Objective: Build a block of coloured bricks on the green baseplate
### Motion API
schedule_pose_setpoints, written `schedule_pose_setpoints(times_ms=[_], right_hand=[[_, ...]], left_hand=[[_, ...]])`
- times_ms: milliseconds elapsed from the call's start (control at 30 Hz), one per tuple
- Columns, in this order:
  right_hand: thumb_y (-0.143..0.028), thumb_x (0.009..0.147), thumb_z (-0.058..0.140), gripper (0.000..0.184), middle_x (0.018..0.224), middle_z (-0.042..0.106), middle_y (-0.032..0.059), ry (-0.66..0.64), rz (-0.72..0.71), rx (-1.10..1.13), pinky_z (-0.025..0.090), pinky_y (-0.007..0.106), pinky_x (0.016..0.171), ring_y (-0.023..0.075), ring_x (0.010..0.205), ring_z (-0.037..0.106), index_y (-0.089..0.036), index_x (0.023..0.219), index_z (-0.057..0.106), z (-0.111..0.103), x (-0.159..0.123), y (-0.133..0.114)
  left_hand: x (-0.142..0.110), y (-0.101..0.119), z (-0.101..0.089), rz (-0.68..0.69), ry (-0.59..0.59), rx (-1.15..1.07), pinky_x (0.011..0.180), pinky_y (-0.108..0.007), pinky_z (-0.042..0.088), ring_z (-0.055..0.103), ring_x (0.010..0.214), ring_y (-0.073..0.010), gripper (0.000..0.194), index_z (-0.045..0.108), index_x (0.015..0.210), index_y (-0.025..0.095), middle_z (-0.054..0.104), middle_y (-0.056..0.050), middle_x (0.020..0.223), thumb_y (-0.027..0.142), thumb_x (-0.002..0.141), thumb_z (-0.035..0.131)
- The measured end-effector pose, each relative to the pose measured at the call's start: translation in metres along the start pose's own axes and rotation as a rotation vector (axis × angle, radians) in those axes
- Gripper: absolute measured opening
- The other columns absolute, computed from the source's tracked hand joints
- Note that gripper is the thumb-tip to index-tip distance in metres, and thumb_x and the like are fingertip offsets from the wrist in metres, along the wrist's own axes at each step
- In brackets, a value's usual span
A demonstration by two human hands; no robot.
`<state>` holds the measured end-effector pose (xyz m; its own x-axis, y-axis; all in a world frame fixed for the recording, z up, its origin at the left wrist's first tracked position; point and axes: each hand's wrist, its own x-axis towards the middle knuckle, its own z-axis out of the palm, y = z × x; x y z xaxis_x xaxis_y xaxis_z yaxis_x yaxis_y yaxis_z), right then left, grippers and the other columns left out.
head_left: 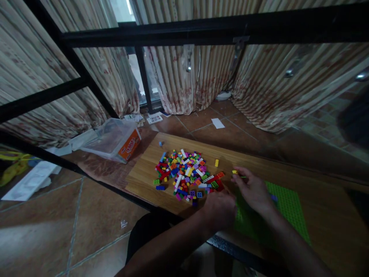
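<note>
My right hand pinches a small yellow toy brick between thumb and fingertips, above the left part of a green baseplate. Curled beside it, my left hand is closed at the right edge of a pile of mixed toy bricks. Its fingertips are turned away, so what they hold, if anything, is hidden. A red brick shows just beyond the left knuckles. On the baseplate, a blue-purple brick is partly covered by my right wrist.
A yellow brick and a light-blue brick lie apart from the pile on the wooden board. Left of the board stands a clear plastic box with an orange label. A black metal bar crosses in front of striped curtains.
</note>
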<state>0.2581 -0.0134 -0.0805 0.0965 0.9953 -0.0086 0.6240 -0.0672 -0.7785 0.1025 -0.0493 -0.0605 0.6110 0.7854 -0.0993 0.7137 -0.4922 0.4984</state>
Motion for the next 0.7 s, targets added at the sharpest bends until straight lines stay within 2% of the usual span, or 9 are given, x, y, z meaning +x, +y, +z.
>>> schedule_pose_setpoints(times_ms=[100,167,300,433,567,700], right_hand=[[-0.043,0.088,0.047,0.039,0.090,0.074,0.0097,0.020,-0.034,-0.150,0.053,0.045,0.080,0.0261,0.083,0.071,-0.021,0.118,0.059,0.016,0.012,-0.005],[-0.042,0.088,0.047,0.039,0.089,0.074,0.0098,0.022,-0.055,-0.163,0.053,0.045,0.080,0.0265,0.084,0.071,-0.021,0.118,0.059,0.025,0.019,-0.009],[-0.044,0.086,0.050,0.037,0.090,0.074,0.0087,-0.014,-0.070,-0.061,0.056,0.040,0.073,0.0237,0.076,0.071,-0.023,0.115,0.062,0.043,0.027,-0.022],[-0.046,0.086,0.052,0.040,0.093,0.073,0.0088,-0.107,-0.056,0.080,0.056,0.039,0.075,0.0219,0.077,0.071,-0.021,0.117,0.060,0.051,0.033,-0.032],[-0.051,0.085,0.052,0.045,0.096,0.072,0.0109,0.020,-0.078,0.097,0.055,0.041,0.078,0.0221,0.077,0.071,-0.018,0.116,0.060,0.048,0.049,-0.028],[-0.047,0.086,0.049,0.045,0.095,0.072,0.0130,0.170,-0.121,-0.043,0.053,0.043,0.081,0.0244,0.082,0.069,-0.016,0.117,0.061,0.046,0.070,-0.018]], left_hand=[[-0.001,-0.001,0.005,0.024,0.006,-0.006,0.070,-0.036,0.056,0.068,0.080,-0.0246,0.021,0.064,0.091,0.012,0.070,-0.012,0.090,0.027,0.085,0.051],[-0.001,0.000,0.007,0.039,-0.002,-0.010,0.070,-0.037,0.056,0.068,0.079,-0.0247,0.023,0.065,0.092,0.011,0.070,-0.012,0.089,0.028,0.086,0.050],[-0.002,0.002,0.005,0.067,-0.050,-0.003,0.067,-0.035,0.056,0.069,0.076,-0.0239,0.021,0.067,0.089,0.012,0.071,-0.012,0.087,0.024,0.085,0.051],[-0.004,0.003,0.000,0.069,-0.076,-0.001,0.064,-0.035,0.057,0.069,0.075,-0.0245,0.019,0.068,0.088,0.012,0.072,-0.010,0.085,0.023,0.084,0.053],[-0.006,0.004,0.001,0.077,-0.052,0.021,0.063,-0.034,0.056,0.069,0.075,-0.0241,0.020,0.067,0.088,0.011,0.071,-0.012,0.084,0.022,0.086,0.051],[-0.006,0.004,0.004,0.081,-0.077,0.036,0.061,-0.035,0.056,0.069,0.074,-0.0262,0.020,0.068,0.085,0.010,0.070,-0.013,0.080,0.022,0.085,0.052]])
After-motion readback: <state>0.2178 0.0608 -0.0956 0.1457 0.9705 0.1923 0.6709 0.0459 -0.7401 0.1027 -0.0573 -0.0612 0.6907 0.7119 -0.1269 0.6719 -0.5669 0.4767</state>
